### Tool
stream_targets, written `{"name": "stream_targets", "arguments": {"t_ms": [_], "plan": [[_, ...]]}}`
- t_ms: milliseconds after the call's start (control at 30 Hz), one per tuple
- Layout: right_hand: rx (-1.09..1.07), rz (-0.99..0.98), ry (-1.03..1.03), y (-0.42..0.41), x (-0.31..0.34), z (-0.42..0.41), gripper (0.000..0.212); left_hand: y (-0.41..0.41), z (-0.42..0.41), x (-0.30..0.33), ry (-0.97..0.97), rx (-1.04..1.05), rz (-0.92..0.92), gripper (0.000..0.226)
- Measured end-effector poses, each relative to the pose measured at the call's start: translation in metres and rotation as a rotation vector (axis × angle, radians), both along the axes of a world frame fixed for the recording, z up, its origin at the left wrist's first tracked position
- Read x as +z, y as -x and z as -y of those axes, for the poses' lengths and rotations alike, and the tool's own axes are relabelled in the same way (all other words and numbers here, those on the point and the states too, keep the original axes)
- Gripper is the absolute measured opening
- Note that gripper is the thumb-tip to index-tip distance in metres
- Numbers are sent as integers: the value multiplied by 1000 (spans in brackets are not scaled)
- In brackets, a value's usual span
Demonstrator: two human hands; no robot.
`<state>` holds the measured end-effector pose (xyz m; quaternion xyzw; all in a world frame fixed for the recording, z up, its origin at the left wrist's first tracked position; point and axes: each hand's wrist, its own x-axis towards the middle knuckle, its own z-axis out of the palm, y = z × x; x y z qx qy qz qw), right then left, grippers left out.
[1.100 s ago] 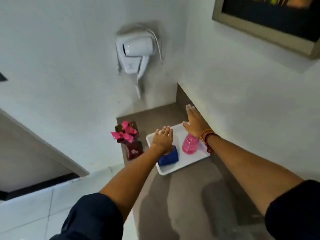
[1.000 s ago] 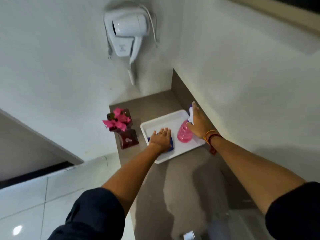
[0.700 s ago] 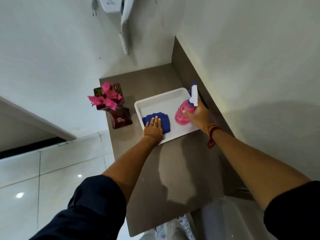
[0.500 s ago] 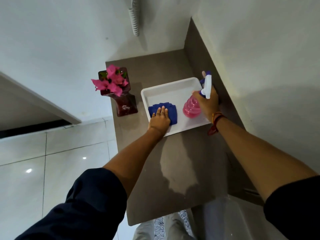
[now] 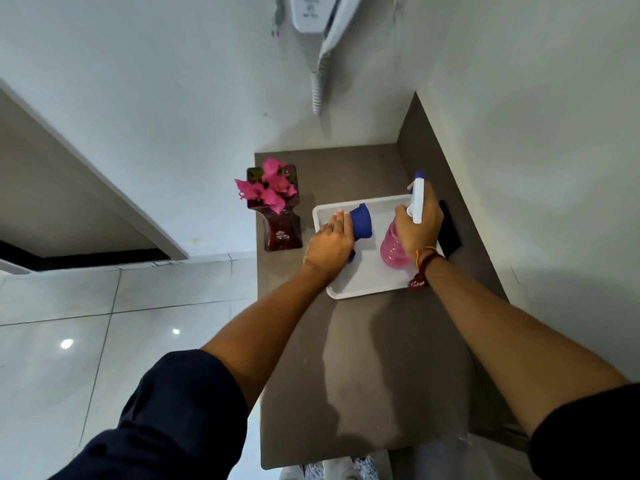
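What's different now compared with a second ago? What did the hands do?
The right hand closed round the neck of the pink spray bottle, which it was only reaching for. The left hand, flat on the blue cloth before, has bunched it up in its grip. The white tray and the flower vase stayed put.

1. I see the tray (image 5: 367, 284) on the counter (image 5: 363, 375), near its back corner.
2. In the tray: cloth (image 5: 362, 223) left, spray bottle (image 5: 391, 251) right.
3. The vase (image 5: 282, 230) stands just left of the tray.
4. A hair dryer (image 5: 311, 12) hangs on the wall behind.
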<state>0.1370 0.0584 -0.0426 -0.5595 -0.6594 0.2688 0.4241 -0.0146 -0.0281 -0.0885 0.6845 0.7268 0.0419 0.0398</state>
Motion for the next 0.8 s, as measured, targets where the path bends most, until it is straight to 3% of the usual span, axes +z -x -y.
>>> {"name": "stream_targets", "arguments": {"t_ms": [200,300,400,533,800], "plan": [[86,108,-75,45,53,50,35,39,51,50,-89,-13,-80,54],[136,194,-19,72,62,93,34,67,91,62,-12,41,-83,56],[187,204,64,96,49,139,36,91,125,65,87,132,-72,50],[284,192,263,118,20,182,18,109,159,61,150,214,-145,28],[298,265,317,136,5,202,12,109,181,57,207,226,-102,35]]}}
